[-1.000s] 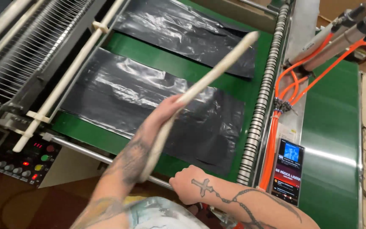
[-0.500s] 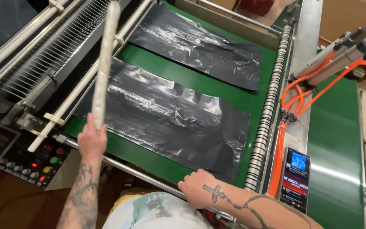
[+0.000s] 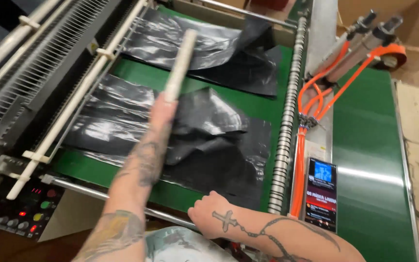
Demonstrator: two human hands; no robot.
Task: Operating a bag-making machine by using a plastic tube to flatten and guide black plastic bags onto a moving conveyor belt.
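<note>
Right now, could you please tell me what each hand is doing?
Left hand: closed on the pale stick, held over the black bags.
Right hand: a loose fist at the bags' near edge; grip cannot be told.

Two stacks of bags lie on the belt (image 3: 267, 109): the near stack (image 3: 195, 145) in front, the far stack (image 3: 209, 48) behind it. A roller (image 3: 287, 116) runs along the belt's right edge. Right of the roller lie hoses (image 3: 311, 106), and a phone (image 3: 322, 193) just beside them. The control panel (image 3: 20, 213) sits at the near left. The left hand (image 3: 163, 109) with a stick (image 3: 181, 63) is over the near stack; the right hand (image 3: 209, 213) rests on the rail (image 3: 93, 193) in front of it.
</note>
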